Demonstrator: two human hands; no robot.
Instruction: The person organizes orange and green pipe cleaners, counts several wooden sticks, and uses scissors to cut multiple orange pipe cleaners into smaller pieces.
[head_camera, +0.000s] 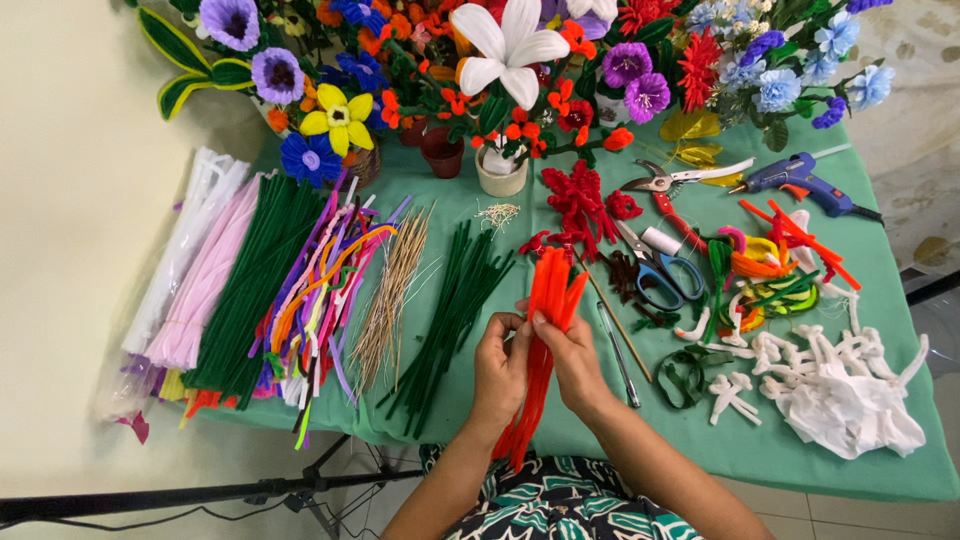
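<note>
Both hands on the bundle of orange-red pipe cleaners (545, 330), near-centre of the green table (860, 470), just above the near edge. Left hand (500, 372) has fingers curled shut on the bundle mid-length. Right hand (575, 362) is clamped on it from the right side, thumb on the front. Tops fan out past the fingertips twd the far side; tails hang over the table edge twd the lap.

Risks as I read them:
- Grip sits mid-bundle only, so outer stems can slide out and drop off the near edge.
- Fanned tops are near the red finished flower bits (580, 205); same colour, fuzzy, likely to snag.
- Thin metal rod (620, 355) and wooden stick (615, 320) lie just right of the right hand; a wrist sweep could knock them off the edge.
- Dark green stems (455, 310) lie just left of the left hand; strays may mix in.
- Blue-handled scissors (660, 275) are a bit further right, blades pointing far-left. Reaching blind = poke risk.
- Glue gun (800, 185) sits far right, well apart, low concern.
</note>
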